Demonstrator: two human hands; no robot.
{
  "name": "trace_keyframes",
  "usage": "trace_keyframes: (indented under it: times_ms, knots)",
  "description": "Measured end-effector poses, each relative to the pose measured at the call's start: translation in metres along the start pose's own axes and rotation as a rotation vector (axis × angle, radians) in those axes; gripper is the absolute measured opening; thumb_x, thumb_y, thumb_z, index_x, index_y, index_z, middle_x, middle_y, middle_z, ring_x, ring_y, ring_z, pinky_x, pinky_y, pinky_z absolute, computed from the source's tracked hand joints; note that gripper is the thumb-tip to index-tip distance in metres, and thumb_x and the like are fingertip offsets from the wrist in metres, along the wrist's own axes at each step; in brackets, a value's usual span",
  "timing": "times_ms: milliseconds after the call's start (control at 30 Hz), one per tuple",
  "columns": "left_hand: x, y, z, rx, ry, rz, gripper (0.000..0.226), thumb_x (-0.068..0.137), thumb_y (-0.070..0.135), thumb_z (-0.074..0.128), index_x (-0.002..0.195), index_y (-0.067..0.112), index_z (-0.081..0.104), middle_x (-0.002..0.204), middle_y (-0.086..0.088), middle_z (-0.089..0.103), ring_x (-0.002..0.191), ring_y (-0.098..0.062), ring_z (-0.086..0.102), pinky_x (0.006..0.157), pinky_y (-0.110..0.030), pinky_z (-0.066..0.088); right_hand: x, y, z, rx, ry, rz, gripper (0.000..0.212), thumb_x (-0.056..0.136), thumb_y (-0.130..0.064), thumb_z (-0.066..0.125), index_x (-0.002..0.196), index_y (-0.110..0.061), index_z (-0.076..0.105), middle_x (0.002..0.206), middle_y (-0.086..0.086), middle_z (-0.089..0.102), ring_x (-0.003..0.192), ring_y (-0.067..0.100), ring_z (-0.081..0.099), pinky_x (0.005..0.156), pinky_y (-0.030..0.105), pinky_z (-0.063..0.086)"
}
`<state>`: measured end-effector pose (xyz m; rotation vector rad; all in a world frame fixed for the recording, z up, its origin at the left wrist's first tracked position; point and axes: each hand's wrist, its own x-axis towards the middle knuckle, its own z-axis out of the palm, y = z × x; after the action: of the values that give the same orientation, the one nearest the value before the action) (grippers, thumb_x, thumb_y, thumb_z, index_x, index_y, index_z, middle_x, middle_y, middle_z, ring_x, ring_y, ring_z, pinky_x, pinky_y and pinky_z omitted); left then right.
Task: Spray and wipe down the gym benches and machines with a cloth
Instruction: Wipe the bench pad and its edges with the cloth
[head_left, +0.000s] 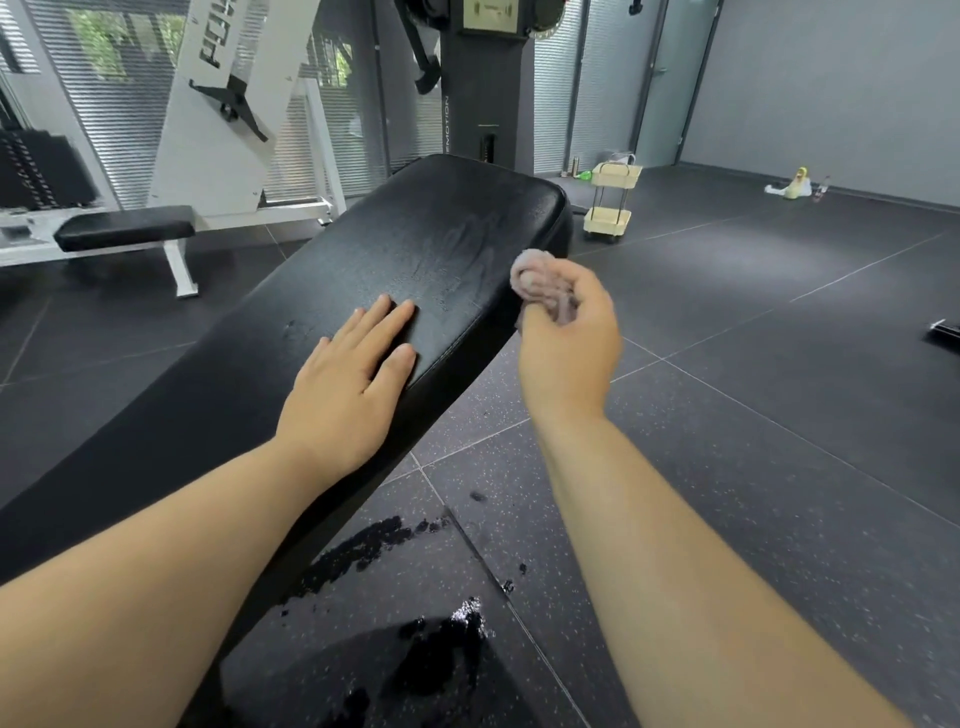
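A long black padded bench (436, 228) runs from the lower left up to the centre, its surface showing damp wipe streaks near the far end. My left hand (348, 379) lies flat on the pad with fingers spread, holding nothing. My right hand (571, 338) is bunched around a pinkish-grey cloth (535, 280), held at the bench's right edge just off the pad. No spray bottle is near my hands.
Wet dark splashes (441, 644) mark the speckled rubber floor under the bench. A white machine (223, 104) with a small black bench (124, 228) stands at left. A cream cart (613, 202) sits behind, a yellow-green bottle (800, 182) far right, a dark object (945, 330) at the right edge.
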<state>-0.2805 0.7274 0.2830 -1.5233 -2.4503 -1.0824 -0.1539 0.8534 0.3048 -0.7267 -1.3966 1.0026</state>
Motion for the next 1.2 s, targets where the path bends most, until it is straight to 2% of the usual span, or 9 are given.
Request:
trace_keyframes:
  times_ms: [67, 200, 300, 433, 667, 733, 867, 1033, 1200]
  knots:
    - [0.0, 0.0, 0.0, -0.008, 0.008, -0.006, 0.045, 0.104, 0.04, 0.029, 0.149, 0.044, 0.027, 0.159, 0.02, 0.016, 0.149, -0.003, 0.008, 0.123, -0.036, 0.006, -0.024, 0.004, 0.005, -0.005, -0.029, 0.006, 0.039, 0.084, 0.004, 0.058, 0.1, -0.032, 0.063, 0.103, -0.019, 0.056, 0.098, -0.003, 0.057, 0.081, 0.007, 0.046]
    - [0.001, 0.0, -0.001, -0.063, -0.002, -0.022, 0.044, 0.106, 0.033, 0.031, 0.148, 0.044, 0.028, 0.159, 0.02, 0.017, 0.148, -0.001, 0.008, 0.123, -0.033, 0.003, -0.084, 0.032, 0.004, -0.072, -0.218, -0.012, 0.039, 0.082, 0.01, 0.057, 0.107, -0.018, 0.07, 0.115, -0.012, 0.059, 0.111, 0.002, 0.056, 0.097, 0.019, 0.047]
    - [0.001, 0.0, -0.006, -0.123, -0.051, -0.013, 0.045, 0.107, 0.027, 0.031, 0.148, 0.043, 0.029, 0.158, 0.022, 0.015, 0.147, 0.003, 0.005, 0.122, -0.03, -0.002, -0.093, 0.027, -0.008, -0.016, -0.37, 0.011, 0.044, 0.081, 0.011, 0.055, 0.101, -0.024, 0.073, 0.113, -0.011, 0.062, 0.105, -0.001, 0.059, 0.092, 0.014, 0.047]
    - [0.002, -0.014, -0.022, -0.069, -0.159, 0.018, 0.046, 0.106, 0.025, 0.031, 0.147, 0.045, 0.027, 0.152, 0.027, 0.013, 0.147, 0.001, 0.002, 0.122, -0.033, -0.005, -0.015, 0.009, -0.024, 0.189, -0.042, 0.148, 0.045, 0.085, 0.004, 0.056, 0.087, -0.04, 0.069, 0.108, 0.0, 0.066, 0.087, 0.017, 0.065, 0.078, 0.034, 0.056]
    - [-0.011, -0.03, -0.012, -0.121, -0.008, 0.017, 0.042, 0.107, 0.023, 0.03, 0.137, 0.052, 0.031, 0.151, 0.029, 0.021, 0.143, 0.009, 0.01, 0.119, -0.021, -0.001, -0.067, 0.018, 0.015, 0.089, -0.051, -0.003, 0.057, 0.086, 0.01, 0.052, 0.106, -0.042, 0.064, 0.115, -0.019, 0.055, 0.111, 0.0, 0.056, 0.097, 0.018, 0.047]
    - [-0.009, -0.031, -0.011, -0.132, 0.008, 0.011, 0.042, 0.107, 0.021, 0.032, 0.138, 0.048, 0.035, 0.152, 0.025, 0.024, 0.142, 0.008, 0.013, 0.118, -0.02, 0.0, -0.103, 0.037, 0.016, 0.059, -0.128, -0.013, 0.052, 0.085, 0.012, 0.053, 0.109, -0.031, 0.069, 0.118, -0.014, 0.056, 0.116, 0.002, 0.055, 0.099, 0.014, 0.043]
    - [-0.016, -0.029, -0.014, -0.137, 0.048, -0.008, 0.042, 0.106, 0.018, 0.034, 0.144, 0.034, 0.042, 0.155, 0.017, 0.03, 0.138, 0.009, 0.017, 0.119, -0.019, 0.004, -0.175, 0.043, 0.017, -0.032, -0.412, -0.08, 0.058, 0.074, 0.013, 0.047, 0.103, -0.031, 0.071, 0.112, -0.006, 0.06, 0.102, 0.011, 0.063, 0.093, 0.033, 0.052]
    - [-0.036, -0.038, -0.018, -0.032, -0.029, 0.011, 0.045, 0.107, 0.025, 0.029, 0.15, 0.037, 0.031, 0.157, 0.021, 0.02, 0.141, 0.009, 0.01, 0.115, -0.015, 0.0, -0.06, 0.013, -0.007, 0.202, 0.043, 0.111, 0.042, 0.095, -0.007, 0.056, 0.092, -0.048, 0.068, 0.106, -0.009, 0.067, 0.086, 0.007, 0.065, 0.085, 0.036, 0.056]
    - [-0.038, -0.042, -0.014, -0.029, 0.039, 0.016, 0.044, 0.106, 0.024, 0.03, 0.148, 0.038, 0.035, 0.157, 0.019, 0.024, 0.143, 0.007, 0.013, 0.119, -0.019, 0.005, -0.071, 0.02, 0.028, 0.074, 0.087, 0.06, 0.051, 0.088, 0.006, 0.05, 0.113, -0.036, 0.063, 0.117, -0.014, 0.053, 0.106, 0.0, 0.059, 0.095, 0.031, 0.052]
